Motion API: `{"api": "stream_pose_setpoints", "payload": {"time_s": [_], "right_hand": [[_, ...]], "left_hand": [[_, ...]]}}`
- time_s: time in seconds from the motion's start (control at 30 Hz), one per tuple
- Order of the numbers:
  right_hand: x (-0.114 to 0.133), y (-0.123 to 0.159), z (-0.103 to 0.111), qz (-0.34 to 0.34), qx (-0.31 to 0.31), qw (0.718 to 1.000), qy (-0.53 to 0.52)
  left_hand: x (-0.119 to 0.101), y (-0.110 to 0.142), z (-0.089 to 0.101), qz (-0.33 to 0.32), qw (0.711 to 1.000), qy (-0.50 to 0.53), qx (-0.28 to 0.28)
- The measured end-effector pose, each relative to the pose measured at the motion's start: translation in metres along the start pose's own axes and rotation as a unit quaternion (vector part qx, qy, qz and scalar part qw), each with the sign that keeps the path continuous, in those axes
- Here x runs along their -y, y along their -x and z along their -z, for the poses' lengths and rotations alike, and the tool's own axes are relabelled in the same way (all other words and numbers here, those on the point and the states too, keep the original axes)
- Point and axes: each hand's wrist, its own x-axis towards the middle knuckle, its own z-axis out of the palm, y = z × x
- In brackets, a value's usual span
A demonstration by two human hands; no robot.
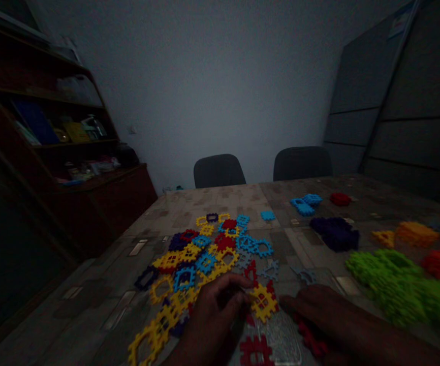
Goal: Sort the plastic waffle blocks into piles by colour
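My left hand [220, 307] is closed, thumb and forefinger pinching the left edge of a yellow toothed window-shaped building piece [262, 302]. Red teeth show behind that piece. My right hand [328, 312] reaches in from the right, fingers stretched out, with its fingertips close to the yellow piece's right side. Partly under my right hand lies a red toothed piece [312, 339]; its contact with the palm is hidden. Another red toothed piece [256, 351] lies flat between my hands at the bottom. Just beyond them are a red triangular piece [250, 273] and a grey piece [271, 269].
Linked yellow, blue, purple and red pieces [205, 263] spread across the left-centre of the patterned table [101, 290]. At right are piles of green pieces [383, 279], purple pieces [334, 234] and orange pieces [418, 234]. Two dark chairs [220, 170] stand at the far edge.
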Motion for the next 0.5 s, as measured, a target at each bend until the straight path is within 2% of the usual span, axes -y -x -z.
{"api": "stream_pose_setpoints", "payload": {"time_s": [0.13,0.37,0.5], "right_hand": [[-0.0019,-0.0033,-0.003,-0.017,0.018,1.0,0.006],[-0.0101,0.0056,-0.0055,0.019,-0.026,0.999,-0.016],[-0.0058,0.0046,-0.0021,-0.015,-0.007,1.0,-0.014]], "left_hand": [[0.0,0.0012,-0.0025,0.012,1.0,0.008,0.003],[-0.0026,0.0022,-0.003,0.0,1.0,-0.024,0.017],[-0.0017,0.001,-0.003,-0.018,0.999,-0.045,0.023]]}}
